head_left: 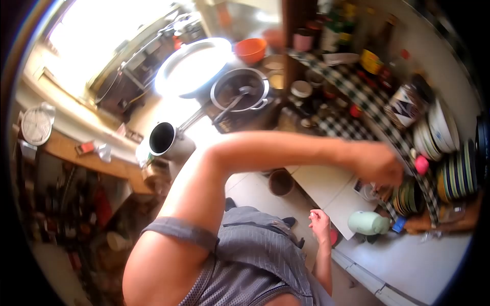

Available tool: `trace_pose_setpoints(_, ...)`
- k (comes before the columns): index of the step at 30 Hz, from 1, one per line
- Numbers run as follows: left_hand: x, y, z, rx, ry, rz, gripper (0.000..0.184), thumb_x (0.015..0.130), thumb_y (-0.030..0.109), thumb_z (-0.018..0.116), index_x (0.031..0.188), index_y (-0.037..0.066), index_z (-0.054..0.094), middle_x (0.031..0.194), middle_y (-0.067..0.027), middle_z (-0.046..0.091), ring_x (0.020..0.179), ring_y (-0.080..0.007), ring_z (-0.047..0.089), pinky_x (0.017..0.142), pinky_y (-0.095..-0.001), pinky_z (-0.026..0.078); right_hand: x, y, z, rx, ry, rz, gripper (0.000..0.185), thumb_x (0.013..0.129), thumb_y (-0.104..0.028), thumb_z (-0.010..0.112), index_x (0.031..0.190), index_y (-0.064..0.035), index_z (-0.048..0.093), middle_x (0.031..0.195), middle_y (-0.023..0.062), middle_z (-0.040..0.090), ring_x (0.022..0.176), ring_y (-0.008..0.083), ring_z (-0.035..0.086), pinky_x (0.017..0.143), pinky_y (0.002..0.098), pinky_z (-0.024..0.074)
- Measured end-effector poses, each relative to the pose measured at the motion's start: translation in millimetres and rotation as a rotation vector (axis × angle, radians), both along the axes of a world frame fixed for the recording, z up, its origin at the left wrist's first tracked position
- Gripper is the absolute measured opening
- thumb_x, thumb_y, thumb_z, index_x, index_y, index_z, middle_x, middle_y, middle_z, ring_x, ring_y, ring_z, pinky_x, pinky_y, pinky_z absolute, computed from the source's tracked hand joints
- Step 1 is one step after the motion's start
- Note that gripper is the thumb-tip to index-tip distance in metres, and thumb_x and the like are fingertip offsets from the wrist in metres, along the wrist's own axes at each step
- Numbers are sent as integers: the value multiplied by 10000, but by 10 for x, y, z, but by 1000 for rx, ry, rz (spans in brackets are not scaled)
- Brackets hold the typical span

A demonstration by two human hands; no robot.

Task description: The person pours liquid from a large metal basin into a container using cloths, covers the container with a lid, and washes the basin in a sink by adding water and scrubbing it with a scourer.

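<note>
My left arm reaches across to the right. My left hand (375, 163) is curled downward over the shelf edge, its fingers bunched beside a small clear container (366, 190) and a stack of bowls (408, 198). What its fingers hold, if anything, is blurred and hidden. Lower down, my right hand (320, 224) hangs in front of the counter with fingers curled in a pinch; anything between them is too small to make out. Nearby on the counter stands a pale green jug-like vessel (367, 223), beside a small blue item (398, 224).
A pot with a ladle (240, 91) sits on the stove, next to a large round pan (194, 66) and a long-handled saucepan (163, 138). An orange bowl (250, 50) is behind. Striped bowls (457, 171) and a labelled jar (406, 104) line the checked shelf. A bucket (281, 182) stands below.
</note>
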State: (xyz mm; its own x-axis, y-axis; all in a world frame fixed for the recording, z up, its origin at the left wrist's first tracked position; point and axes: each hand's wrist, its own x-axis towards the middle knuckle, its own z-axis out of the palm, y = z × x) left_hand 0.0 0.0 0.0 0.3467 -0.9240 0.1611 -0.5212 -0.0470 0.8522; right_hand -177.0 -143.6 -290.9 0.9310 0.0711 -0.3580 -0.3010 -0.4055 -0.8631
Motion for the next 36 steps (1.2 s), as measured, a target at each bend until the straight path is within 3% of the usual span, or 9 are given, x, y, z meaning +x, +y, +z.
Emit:
trace_pose_setpoints(2, -204, 156, -299, 19, -95, 105, 238, 915, 252, 599, 1006, 37, 639, 759, -170, 665, 725, -306, 673, 632, -433, 515, -7, -127, 134, 92, 69, 104, 173, 926, -94, 592, 1042, 9, 670, 828, 98, 674, 669, 121, 641, 604, 302, 577)
trace_pose_setpoints(3, -289, 1552, -575, 78, -285, 170, 243, 909, 244, 601, 1012, 26, 626, 738, -164, 657, 729, -322, 666, 627, -440, 510, 261, 1149, 42, 115, 9, 128, 173, 926, -94, 592, 1042, 9, 670, 828, 98, 674, 669, 121, 641, 604, 302, 577)
trace_pose_setpoints(5, -701, 2365, -1151, 492, -337, 293, 263, 897, 242, 613, 1026, 14, 600, 765, -164, 654, 745, -356, 659, 640, -463, 506, 234, 1486, 165, 49, 76, 259, 203, 912, -66, 548, 1054, 24, 662, 809, 86, 675, 631, 114, 626, 584, 275, 544)
trace_pose_setpoints(11, -2155, 5127, -2357, 855, 131, 742, 291, 892, 255, 637, 1053, 14, 611, 978, -193, 669, 927, -381, 658, 806, -476, 531, 336, 3521, 10, 74, 25, 542, 166, 886, -52, 520, 920, 8, 671, 748, 50, 653, 584, 94, 600, 548, 256, 496)
trace_pose_setpoints(14, -2670, 5839, -2452, 814, 268, 863, 262, 899, 234, 634, 1033, 9, 616, 991, -203, 671, 923, -389, 654, 795, -479, 528, 397, 4419, 117, 23, -61, 679, 159, 887, -89, 544, 910, 2, 672, 769, 79, 667, 641, 138, 627, 588, 292, 506)
trace_pose_setpoints(16, -2871, 6278, -2562, 874, 280, 1004, 307, 909, 245, 619, 1105, 8, 620, 1036, -215, 669, 973, -382, 645, 847, -472, 518, 488, 4997, 316, -82, -155, 876, 196, 883, -188, 593, 909, -21, 692, 853, 181, 671, 818, 330, 657, 748, 406, 515)
trace_pose_setpoints(20, -2889, 6896, -2659, 829, 349, 1075, 353, 923, 252, 599, 1179, 8, 606, 1092, -209, 661, 1050, -369, 623, 898, -455, 501, 737, 5753, 481, -144, -294, 967, 272, 911, -277, 610, 858, -21, 688, 844, 206, 644, 814, 378, 625, 738, 436, 504)
trace_pose_setpoints(29, -2101, 8368, -2775, 624, 544, 1311, 387, 900, 203, 635, 1222, -5, 585, 1023, -220, 688, 968, -371, 659, 842, -426, 521, 1696, 7154, 723, 55, -585, 1072, 175, 904, -185, 628, 867, -25, 689, 816, 114, 686, 833, 293, 637, 760, 425, 489)
trace_pose_setpoints(36, -1416, 9390, -2836, 742, 415, 1280, 373, 899, 210, 609, 1184, -31, 596, 965, -251, 672, 915, -394, 654, 804, -443, 518, 2419, 8146, 1326, 410, -399, 1054, 198, 919, -175, 597, 869, 1, 674, 802, 150, 677, 747, 320, 653, 671, 381, 505)
